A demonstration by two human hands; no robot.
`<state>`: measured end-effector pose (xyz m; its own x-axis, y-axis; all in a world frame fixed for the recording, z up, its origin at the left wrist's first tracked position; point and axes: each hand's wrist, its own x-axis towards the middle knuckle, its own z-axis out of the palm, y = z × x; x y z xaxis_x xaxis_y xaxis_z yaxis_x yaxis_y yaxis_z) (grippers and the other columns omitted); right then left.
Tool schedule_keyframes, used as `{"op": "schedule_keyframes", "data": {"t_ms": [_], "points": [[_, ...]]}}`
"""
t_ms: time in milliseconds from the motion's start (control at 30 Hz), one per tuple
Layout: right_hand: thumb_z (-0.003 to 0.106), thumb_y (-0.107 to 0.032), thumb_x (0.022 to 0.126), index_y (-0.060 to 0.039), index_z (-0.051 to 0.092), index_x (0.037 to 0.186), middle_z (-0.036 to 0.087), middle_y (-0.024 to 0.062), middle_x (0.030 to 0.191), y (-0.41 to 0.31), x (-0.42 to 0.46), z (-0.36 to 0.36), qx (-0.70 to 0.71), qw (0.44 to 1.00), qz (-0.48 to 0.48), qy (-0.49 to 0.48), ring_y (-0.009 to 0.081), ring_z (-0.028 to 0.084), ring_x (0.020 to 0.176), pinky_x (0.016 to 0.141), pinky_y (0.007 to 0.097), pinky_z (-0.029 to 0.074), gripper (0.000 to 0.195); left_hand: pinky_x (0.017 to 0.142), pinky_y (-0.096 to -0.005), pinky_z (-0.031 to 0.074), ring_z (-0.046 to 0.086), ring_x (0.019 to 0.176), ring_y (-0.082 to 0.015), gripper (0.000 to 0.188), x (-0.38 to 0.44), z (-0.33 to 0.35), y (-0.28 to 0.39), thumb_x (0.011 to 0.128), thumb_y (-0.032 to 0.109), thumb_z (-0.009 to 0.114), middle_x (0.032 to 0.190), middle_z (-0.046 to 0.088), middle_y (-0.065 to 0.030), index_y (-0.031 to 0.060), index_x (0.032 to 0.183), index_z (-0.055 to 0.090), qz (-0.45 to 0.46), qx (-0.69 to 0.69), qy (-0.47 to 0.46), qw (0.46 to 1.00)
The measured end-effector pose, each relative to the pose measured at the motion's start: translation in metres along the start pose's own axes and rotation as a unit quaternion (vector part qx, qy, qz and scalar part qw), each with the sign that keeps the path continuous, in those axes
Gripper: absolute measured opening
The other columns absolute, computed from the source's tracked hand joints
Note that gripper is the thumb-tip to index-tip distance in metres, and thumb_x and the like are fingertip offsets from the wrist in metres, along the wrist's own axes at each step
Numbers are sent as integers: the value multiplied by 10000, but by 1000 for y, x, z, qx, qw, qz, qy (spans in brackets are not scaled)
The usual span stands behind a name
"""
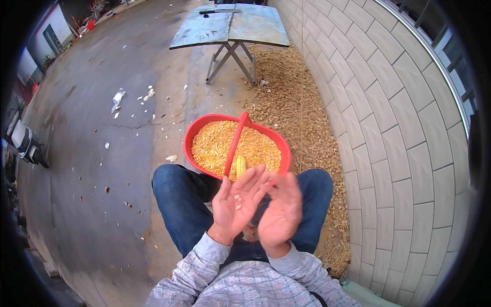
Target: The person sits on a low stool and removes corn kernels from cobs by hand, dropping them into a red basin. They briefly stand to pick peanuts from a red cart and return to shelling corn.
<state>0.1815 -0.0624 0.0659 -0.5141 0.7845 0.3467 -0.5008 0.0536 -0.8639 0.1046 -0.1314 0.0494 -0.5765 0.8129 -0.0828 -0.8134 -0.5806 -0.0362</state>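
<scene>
My left hand (238,203) is held palm up, fingers apart, with a few pale kernels (238,202) lying loose on the palm. Close on its right, my right hand (282,207) is raised with its fingers slightly curled; it is blurred, and nothing shows in it. Beyond my fingers stands a red plastic basket (188,144) with an arched handle, filled with loose yellow corn kernels (213,142). An ear of corn (241,166) rests on the kernels to the right of the handle, its lower end hidden behind my left hand.
A blue folding table (261,25) stands ahead, bearing a dark-handled tool. Many small tan pieces, perhaps peanuts in the shell (291,88), are spread along the tiled wall (387,99) on the right. White scraps (118,99) litter the concrete floor; a scooter (25,142) stands far left.
</scene>
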Motion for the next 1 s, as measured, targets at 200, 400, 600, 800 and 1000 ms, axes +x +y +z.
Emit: {"op": "schedule_keyframes", "data": {"t_ms": [200,400,600,800,1000], "points": [[343,-387,1058,39,384,1501,586,204,1375,0,29,-18,41,994,47,88,264,571,1246,917,365,515,615,1261,-490,186,241,1529,-339,780,-4,61,3,1061,589,244,1613,327,-208,-15,1545,339,17,35,-59,998],[358,-359,1058,13,429,1480,630,172,1325,23,26,-42,106,980,126,109,239,603,1173,870,354,507,567,1268,-498,129,140,1555,-340,897,-5,159,-1,1020,677,237,1650,221,-218,-25,1579,224,56,257,-90,961],[399,-320,1050,-13,453,1459,673,149,1231,23,26,-51,101,980,140,96,235,666,1059,792,344,545,514,1267,-506,116,139,1554,-346,860,-35,225,-12,1012,615,292,1650,212,-219,-24,1582,203,9,100,-128,987],[391,-289,1044,16,469,1426,682,173,1184,20,28,-36,96,972,170,127,251,668,991,735,335,533,495,1265,-504,133,186,1542,-343,750,-37,235,-4,1025,480,362,1630,270,-210,-19,1570,235,19,86,-161,983],[429,-249,1034,-16,518,1350,678,114,1117,25,32,-36,93,963,202,149,199,653,935,706,303,517,402,1263,-501,151,233,1529,-341,655,-47,248,22,1037,344,433,1611,327,-202,-14,1559,267,110,72,-199,971]]}}
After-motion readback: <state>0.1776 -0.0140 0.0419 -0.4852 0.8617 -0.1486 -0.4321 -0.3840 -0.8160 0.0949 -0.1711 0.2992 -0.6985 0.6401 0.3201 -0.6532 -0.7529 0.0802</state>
